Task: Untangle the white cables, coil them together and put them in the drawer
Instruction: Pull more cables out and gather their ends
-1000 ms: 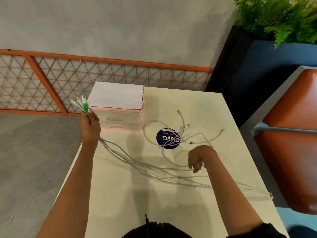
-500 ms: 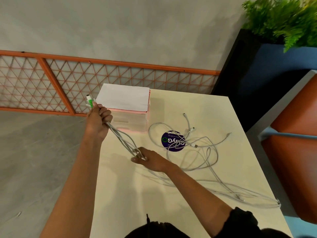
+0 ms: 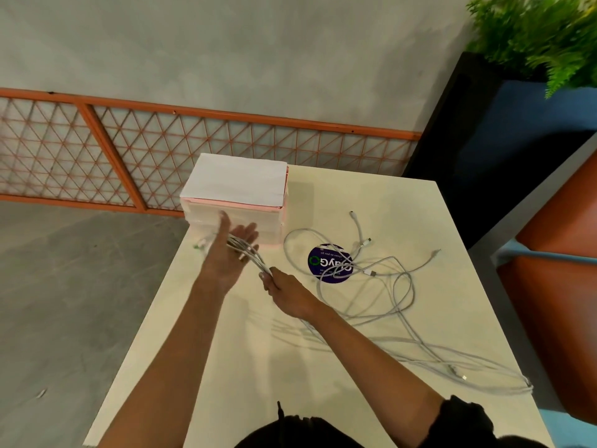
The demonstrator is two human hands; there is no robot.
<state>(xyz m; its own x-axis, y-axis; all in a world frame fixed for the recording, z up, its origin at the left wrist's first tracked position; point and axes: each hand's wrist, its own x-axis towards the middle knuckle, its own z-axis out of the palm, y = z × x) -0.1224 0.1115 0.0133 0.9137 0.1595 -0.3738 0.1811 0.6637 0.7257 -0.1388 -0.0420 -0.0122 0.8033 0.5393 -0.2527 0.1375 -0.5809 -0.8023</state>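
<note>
In the head view, your left hand [image 3: 231, 253] is spread flat, palm up and fingers apart, with the gathered ends of the white cables [image 3: 381, 305] draped across the palm, just in front of the drawer unit [image 3: 235, 202] at 11 o'clock on the counter [image 3: 226, 367]. Your right hand [image 3: 286, 291] is pinched closed on the same bundle just beside it, toward 4 o'clock.

This looks like the start of the first coil turn. Keep the plug ends pinned under your left thumb so they do not slide off the open palm. Let the strands run through your right hand as you draw them in, rather than tugging.

The rest of the cables lie in loose crossing loops from the round sticker [image 3: 329, 263] at the counter's centre out to the edge at 4 o'clock. Those crossings may tighten into knots, so feed slowly and shake each loop free first. The drawers appear shut; which one is meant, I cannot tell.
</note>
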